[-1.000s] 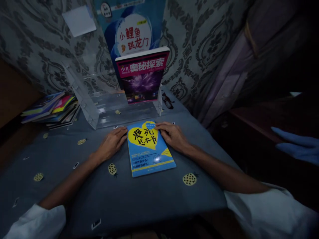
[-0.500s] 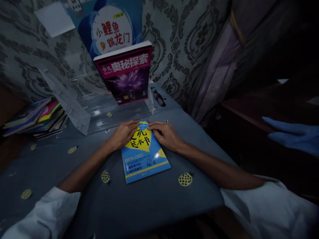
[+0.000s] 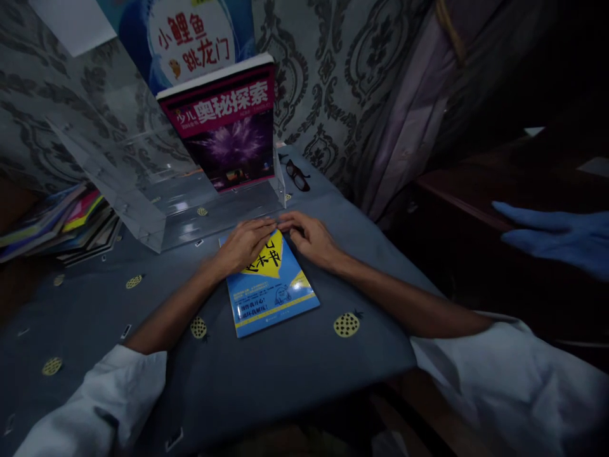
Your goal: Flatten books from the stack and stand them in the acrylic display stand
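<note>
A blue and yellow paperback book (image 3: 271, 298) with black Chinese lettering lies flat on the cloth-covered table, its cover up. My left hand (image 3: 246, 244) rests flat across the upper part of the cover, fingers extended toward the top edge, hiding some of the title. At the book's top right corner is my right hand (image 3: 309, 241), fingers bent lightly and thumb apart, its fingertips close to those of the left. Nothing shows between the right thumb and fingers.
Behind the book, a clear acrylic stand (image 3: 143, 216) holds a purple book (image 3: 233, 136) and a blue book (image 3: 190, 44). Eyeglasses (image 3: 297, 176) lie right of it. A book pile (image 3: 71, 219) sits left. A blue glove-like shape (image 3: 556, 231) appears at right.
My left hand has slid rightward over the cover and hides more of the title. The right fingers have shifted toward the book's top edge. The view has tilted slightly.
</note>
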The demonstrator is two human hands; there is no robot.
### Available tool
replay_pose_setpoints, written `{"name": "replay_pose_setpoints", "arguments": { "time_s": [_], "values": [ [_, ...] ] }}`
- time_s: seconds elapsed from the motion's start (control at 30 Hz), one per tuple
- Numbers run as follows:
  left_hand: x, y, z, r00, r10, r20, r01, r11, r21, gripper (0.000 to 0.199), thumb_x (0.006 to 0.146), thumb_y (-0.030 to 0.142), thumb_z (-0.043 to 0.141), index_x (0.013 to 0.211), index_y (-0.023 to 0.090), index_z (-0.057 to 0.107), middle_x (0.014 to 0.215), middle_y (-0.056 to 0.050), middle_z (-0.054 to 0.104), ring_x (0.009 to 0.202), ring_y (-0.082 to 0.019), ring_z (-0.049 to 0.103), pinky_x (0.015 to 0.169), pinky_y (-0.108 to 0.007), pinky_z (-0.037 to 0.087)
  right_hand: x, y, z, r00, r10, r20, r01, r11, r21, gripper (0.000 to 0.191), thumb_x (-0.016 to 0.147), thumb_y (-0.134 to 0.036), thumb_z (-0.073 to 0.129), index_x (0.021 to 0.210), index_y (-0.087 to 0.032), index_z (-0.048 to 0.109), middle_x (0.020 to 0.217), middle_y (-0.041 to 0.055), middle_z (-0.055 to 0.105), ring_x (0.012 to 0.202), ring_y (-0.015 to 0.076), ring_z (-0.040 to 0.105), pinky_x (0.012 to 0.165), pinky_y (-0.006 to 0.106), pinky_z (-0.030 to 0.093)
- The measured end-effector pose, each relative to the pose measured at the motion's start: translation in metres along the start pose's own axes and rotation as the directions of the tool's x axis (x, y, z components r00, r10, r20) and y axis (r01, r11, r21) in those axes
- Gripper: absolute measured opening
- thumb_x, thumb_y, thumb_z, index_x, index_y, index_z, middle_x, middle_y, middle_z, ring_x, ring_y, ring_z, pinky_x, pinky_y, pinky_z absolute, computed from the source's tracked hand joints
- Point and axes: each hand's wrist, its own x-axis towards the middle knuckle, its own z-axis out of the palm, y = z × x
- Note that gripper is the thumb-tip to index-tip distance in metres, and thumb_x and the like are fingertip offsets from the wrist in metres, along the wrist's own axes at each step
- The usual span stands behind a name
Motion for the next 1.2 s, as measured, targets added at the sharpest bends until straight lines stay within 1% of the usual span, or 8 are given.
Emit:
{"name": "replay_pose_setpoints", "arguments": {
  "time_s": [0.13, 0.3, 0.5, 0.6, 0.7, 0.8, 1.0, 1.2],
  "values": [
    [-0.006, 0.018, -0.003, 1.000, 0.024, 0.001, -0.024, 1.000, -0.002, 0.036, 0.104, 0.026, 0.043, 0.132, 0.018, 0.063, 0.138, -0.011, 0.063, 0.128, -0.024, 0.059, 0.107, -0.045, 0.048, 0.003, 0.007, 0.001, 0.999, 0.040, -0.036, -0.038, 0.997, 0.072, 0.044, 0.081, -0.008, 0.046, 0.122, -0.018, 0.059, 0.107, 0.0080, 0.077, 0.097, 0.0213, 0.072, 0.089, 0.039, 0.057],
    [-0.017, 0.045, -0.003, 0.996, 0.085, -0.018, -0.085, 0.996, -0.030, 0.035, 0.103, 0.025, 0.045, 0.128, 0.016, 0.066, 0.134, -0.011, 0.066, 0.127, -0.025, 0.060, 0.107, -0.046, 0.049, 0.005, 0.005, 0.005, 1.000, 0.015, 0.010, -0.015, 0.998, 0.060, 0.044, 0.079, -0.008, 0.045, 0.118, -0.017, 0.063, 0.106, 0.0077, 0.076, 0.100, 0.0209, 0.071, 0.092, 0.039, 0.055],
    [-0.039, 0.087, -0.005, 0.991, 0.132, 0.010, -0.130, 0.986, -0.104, 0.035, 0.104, 0.028, 0.043, 0.132, 0.019, 0.063, 0.135, -0.009, 0.065, 0.131, -0.023, 0.057, 0.109, -0.045, 0.048, 0.006, -0.003, 0.006, 1.000, 0.008, 0.030, -0.007, 0.999, -0.032, 0.038, 0.083, -0.007, 0.045, 0.113, -0.016, 0.067, 0.105, 0.0070, 0.076, 0.101, 0.0206, 0.070, 0.095, 0.038, 0.053],
    [-0.053, 0.111, -0.008, 0.988, 0.149, 0.043, -0.142, 0.981, -0.131, 0.036, 0.105, 0.027, 0.042, 0.136, 0.022, 0.060, 0.137, -0.008, 0.064, 0.133, -0.023, 0.055, 0.109, -0.047, 0.047, 0.003, -0.009, 0.006, 0.998, -0.024, 0.059, 0.031, 0.992, -0.120, 0.038, 0.084, -0.009, 0.048, 0.114, -0.017, 0.068, 0.111, 0.0068, 0.075, 0.104, 0.0215, 0.069, 0.097, 0.037, 0.052],
    [-0.064, 0.128, -0.006, 0.992, 0.122, 0.042, -0.118, 0.988, -0.102, 0.037, 0.105, 0.025, 0.043, 0.139, 0.024, 0.058, 0.140, -0.008, 0.061, 0.134, -0.023, 0.054, 0.110, -0.048, 0.047, -0.006, -0.015, 0.008, 0.994, -0.033, 0.102, 0.057, 0.969, -0.241, 0.039, 0.086, -0.011, 0.051, 0.120, -0.014, 0.068, 0.119, 0.0105, 0.073, 0.111, 0.0251, 0.066, 0.103, 0.041, 0.049],
    [-0.072, 0.134, 0.001, 0.996, 0.086, -0.022, -0.087, 0.994, -0.063, 0.038, 0.104, 0.021, 0.043, 0.138, 0.022, 0.058, 0.140, -0.010, 0.062, 0.133, -0.023, 0.055, 0.109, -0.047, 0.047, -0.021, -0.021, 0.011, 0.989, -0.048, 0.140, 0.088, 0.952, -0.292, 0.039, 0.088, -0.013, 0.052, 0.124, -0.014, 0.066, 0.127, 0.0121, 0.070, 0.119, 0.0274, 0.062, 0.108, 0.045, 0.045],
    [-0.074, 0.132, 0.012, 0.994, 0.054, -0.097, -0.060, 0.996, -0.063, 0.034, 0.103, 0.019, 0.046, 0.132, 0.022, 0.064, 0.135, -0.009, 0.065, 0.127, -0.023, 0.060, 0.107, -0.048, 0.049, -0.049, -0.026, 0.003, 0.978, -0.112, 0.176, 0.152, 0.961, -0.229, 0.037, 0.090, -0.015, 0.050, 0.123, -0.011, 0.067, 0.134, 0.0148, 0.066, 0.127, 0.0246, 0.060, 0.111, 0.043, 0.043],
    [-0.075, 0.135, 0.009, 0.989, -0.012, -0.149, -0.015, 0.983, -0.183, 0.033, 0.100, 0.020, 0.047, 0.125, 0.021, 0.068, 0.129, -0.010, 0.068, 0.124, -0.022, 0.062, 0.107, -0.047, 0.049, -0.058, -0.021, -0.003, 0.969, -0.158, 0.188, 0.199, 0.954, -0.226, 0.037, 0.090, -0.017, 0.051, 0.123, -0.013, 0.068, 0.134, 0.0163, 0.066, 0.129, 0.0267, 0.059, 0.109, 0.048, 0.046]
  ]
}}
